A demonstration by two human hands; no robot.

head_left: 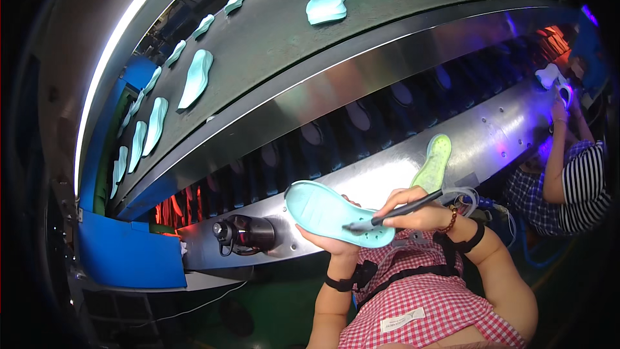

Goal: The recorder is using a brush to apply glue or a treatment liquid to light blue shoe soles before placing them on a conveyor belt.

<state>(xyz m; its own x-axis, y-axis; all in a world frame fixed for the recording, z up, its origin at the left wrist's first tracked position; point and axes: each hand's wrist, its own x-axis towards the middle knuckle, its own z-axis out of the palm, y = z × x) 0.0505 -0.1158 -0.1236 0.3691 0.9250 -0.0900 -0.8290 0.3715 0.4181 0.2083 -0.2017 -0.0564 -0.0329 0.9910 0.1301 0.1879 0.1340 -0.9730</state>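
Note:
A light-blue shoe sole (321, 209) lies tilted across my left hand (330, 243), which supports it from below with the fingers partly hidden behind it. Between the fingers of my right hand (413, 214) is a slim black-handled brush (411, 206). Its dark tip touches the inner face of the sole, near the end with several small holes. A clear tube (464, 194) shows just beyond my right hand. Past that hand, a pale green sole (435, 158) rests on the metal ledge (378, 171).
A dark bottle (245, 233) stands on the ledge at left. Behind a metal rail (310, 84), a dark conveyor belt (271, 42) carries several light-blue soles (196, 79). Soles also sit on a lower rack (358, 116). A co-worker (568, 181) handles a shoe piece at far right.

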